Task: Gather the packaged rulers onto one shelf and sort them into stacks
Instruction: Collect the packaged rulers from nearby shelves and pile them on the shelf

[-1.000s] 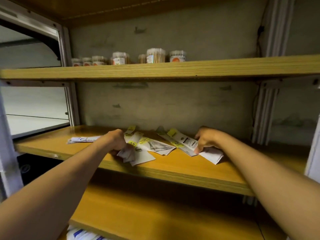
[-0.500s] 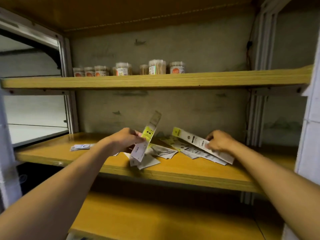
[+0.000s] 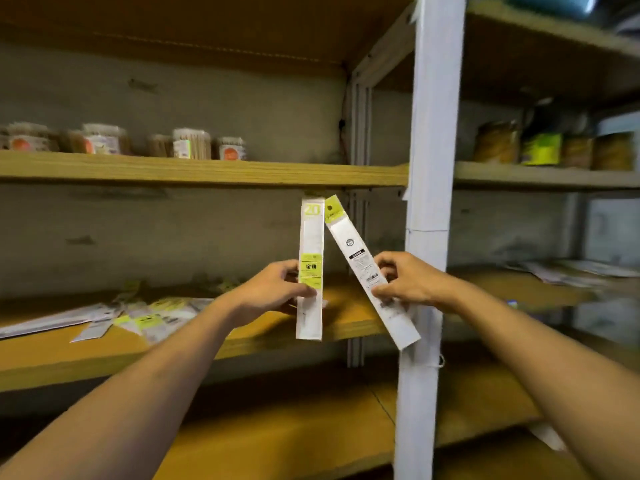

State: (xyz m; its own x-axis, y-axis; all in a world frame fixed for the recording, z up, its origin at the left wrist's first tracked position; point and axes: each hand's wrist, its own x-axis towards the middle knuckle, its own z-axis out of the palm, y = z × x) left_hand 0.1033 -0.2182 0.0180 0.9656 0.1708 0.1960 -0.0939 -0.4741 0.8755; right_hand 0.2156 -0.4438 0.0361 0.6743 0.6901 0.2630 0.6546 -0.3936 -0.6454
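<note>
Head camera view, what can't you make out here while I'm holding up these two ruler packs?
- Small print on the tilted ruler pack in the right hand: too small.
- Loose ruler packs on the shelf: blurred, count unclear.
- Jar labels above: blurred.
- Upright ruler pack middle: left hand thumb covers it.

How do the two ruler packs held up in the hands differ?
The left pack stands upright; the right pack leans, its top tipped toward the left one. The left pack shows a big "20" and a yellow-green label mid-way; the right pack shows a dark-printed label there. Both are long, white, yellow-green at the top, each pinched by one hand.
</note>
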